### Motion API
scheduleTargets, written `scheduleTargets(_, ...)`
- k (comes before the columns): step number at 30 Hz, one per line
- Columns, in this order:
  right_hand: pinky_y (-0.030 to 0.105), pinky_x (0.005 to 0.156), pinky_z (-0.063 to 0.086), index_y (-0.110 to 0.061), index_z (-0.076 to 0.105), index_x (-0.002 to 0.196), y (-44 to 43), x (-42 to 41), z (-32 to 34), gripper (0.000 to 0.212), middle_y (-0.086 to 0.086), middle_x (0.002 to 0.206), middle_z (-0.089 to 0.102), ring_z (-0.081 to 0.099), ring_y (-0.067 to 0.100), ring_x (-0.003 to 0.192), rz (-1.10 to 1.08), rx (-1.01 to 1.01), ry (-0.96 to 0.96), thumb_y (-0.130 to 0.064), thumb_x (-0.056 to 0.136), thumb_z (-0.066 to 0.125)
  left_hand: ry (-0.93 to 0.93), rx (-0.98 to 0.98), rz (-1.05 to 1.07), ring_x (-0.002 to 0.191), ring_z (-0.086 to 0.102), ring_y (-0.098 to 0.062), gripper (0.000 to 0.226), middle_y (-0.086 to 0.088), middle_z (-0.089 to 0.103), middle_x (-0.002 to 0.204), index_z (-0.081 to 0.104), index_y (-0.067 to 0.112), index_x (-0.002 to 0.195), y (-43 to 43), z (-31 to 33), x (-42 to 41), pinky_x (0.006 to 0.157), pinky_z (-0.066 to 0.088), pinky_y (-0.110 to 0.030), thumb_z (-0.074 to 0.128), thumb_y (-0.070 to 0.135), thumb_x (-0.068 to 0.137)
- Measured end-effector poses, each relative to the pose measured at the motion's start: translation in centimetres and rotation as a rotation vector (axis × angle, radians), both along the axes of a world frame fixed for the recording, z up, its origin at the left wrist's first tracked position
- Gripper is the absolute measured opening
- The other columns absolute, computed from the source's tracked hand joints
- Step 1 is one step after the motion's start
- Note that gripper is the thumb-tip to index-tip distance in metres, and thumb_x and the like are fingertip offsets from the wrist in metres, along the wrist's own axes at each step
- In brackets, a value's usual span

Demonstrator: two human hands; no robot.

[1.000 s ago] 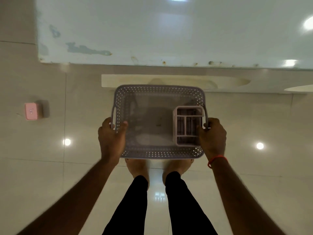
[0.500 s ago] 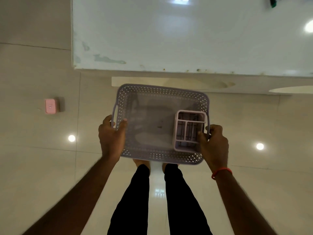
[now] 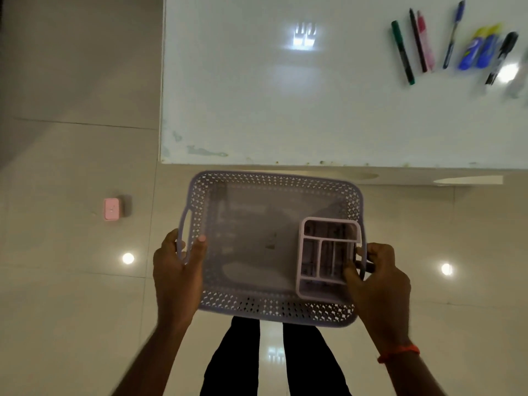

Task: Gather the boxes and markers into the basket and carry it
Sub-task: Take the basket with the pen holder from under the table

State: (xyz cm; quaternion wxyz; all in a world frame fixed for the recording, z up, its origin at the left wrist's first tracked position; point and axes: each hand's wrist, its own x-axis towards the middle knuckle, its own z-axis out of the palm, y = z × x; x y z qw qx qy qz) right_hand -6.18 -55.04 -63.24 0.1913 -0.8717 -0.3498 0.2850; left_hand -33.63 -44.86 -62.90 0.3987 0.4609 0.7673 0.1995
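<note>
White tabletop (image 3: 285,110) holds ungathered markers (image 3: 420,44); both hands, left hand (image 3: 178,270) and right hand (image 3: 380,278), grip basket (image 3: 257,310) handles, only divided box (image 3: 328,258) inside.

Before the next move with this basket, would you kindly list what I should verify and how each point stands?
1. Left hand grips the left handle of the basket: ok.
2. Right hand grips its right side: ok.
3. Divided organiser sits inside, at the right end: ok.
4. Table ahead of basket bare for a set-down: ok.
5. Markers in basket: not ok; they lie on the table's far right.
6. Boxes found: cannot tell; blue-yellow items beside markers are blurred.
</note>
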Motion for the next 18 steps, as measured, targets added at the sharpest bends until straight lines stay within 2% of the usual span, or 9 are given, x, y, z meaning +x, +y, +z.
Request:
scheduleTargets(2,0.015,0.059,0.04,-0.013,0.055,0.111,0.5,0.4,1.5,0.037,-0.008,0.084,0.062,0.06,0.014,0.069,0.008,0.025,-0.013,-0.009,0.081,0.078,0.006,0.009,-0.013,0.097,0.058,-0.017,0.018,0.022,0.056,0.098,0.053,0.035,0.11,0.4,1.0,0.1,0.073,0.043,-0.025,0.06,0.042,0.096)
scheduleTargets(4,0.014,0.06,0.041,-0.013,0.056,0.111,1.3,0.8,3.0,0.04,-0.009,0.086,0.063,0.061,0.014,0.071,0.019,0.049,-0.012,-0.007,0.08,0.079,0.007,0.02,-0.019,0.096,0.058,-0.016,0.024,0.02,0.056,0.098,0.053,0.033,0.114,1.2,2.2,0.4,0.074,0.046,-0.03,0.061,0.044,0.094)
scheduleTargets(5,0.016,0.06,0.043,-0.012,0.056,0.112,1.7,1.1,3.7,0.041,-0.009,0.086,0.063,0.062,0.014,0.072,0.027,0.066,-0.014,-0.007,0.079,0.08,0.01,0.02,-0.033,0.095,0.058,-0.015,0.032,0.015,0.057,0.1,0.054,0.03,0.118,1.6,2.7,0.6,0.072,0.046,-0.027,0.063,0.047,0.093)
scheduleTargets(7,0.02,0.062,0.045,-0.011,0.057,0.112,2.6,1.6,4.7,0.041,-0.009,0.087,0.063,0.064,0.015,0.074,0.04,0.105,-0.022,-0.006,0.079,0.08,0.039,0.015,-0.086,0.101,0.058,-0.017,0.062,0.004,0.057,0.112,0.054,0.023,0.13,2.6,3.5,0.9,0.066,0.04,-0.017,0.061,0.065,0.085)
scheduleTargets(9,0.016,0.063,0.044,-0.01,0.057,0.112,3.8,2.0,5.6,0.041,-0.009,0.088,0.064,0.064,0.014,0.075,0.039,0.148,-0.015,-0.005,0.079,0.08,0.062,0.032,-0.115,0.106,0.059,-0.021,0.079,-0.001,0.056,0.12,0.051,0.023,0.133,4.0,4.0,0.9,0.068,0.039,-0.017,0.051,0.075,0.075)
scheduleTargets(11,0.013,0.064,0.043,-0.011,0.057,0.112,5.1,2.5,6.0,0.039,-0.009,0.088,0.064,0.063,0.011,0.075,0.028,0.183,-0.017,-0.006,0.08,0.079,0.053,0.054,-0.122,0.109,0.06,-0.024,0.084,-0.006,0.056,0.126,0.05,0.023,0.135,5.6,4.0,1.0,0.074,0.046,-0.024,0.05,0.079,0.072)
scheduleTargets(14,0.014,0.062,0.043,-0.014,0.056,0.111,7.3,3.0,5.8,0.036,-0.01,0.086,0.063,0.062,0.011,0.073,0.01,0.21,-0.024,-0.01,0.082,0.078,0.059,0.052,-0.12,0.11,0.061,-0.026,0.092,-0.008,0.055,0.129,0.047,0.023,0.138,7.7,4.1,1.5,0.086,0.054,-0.043,0.05,0.084,0.069)
scheduleTargets(18,0.032,0.065,0.051,-0.017,0.056,0.108,11.1,4.4,4.7,0.032,-0.007,0.082,0.063,0.062,0.018,0.072,0.032,0.242,-0.076,-0.011,0.083,0.075,0.056,0.097,-0.128,0.113,0.059,-0.025,0.087,-0.006,0.058,0.127,0.05,0.025,0.133,10.8,3.6,2.4,0.091,0.053,-0.05,0.051,0.083,0.069)
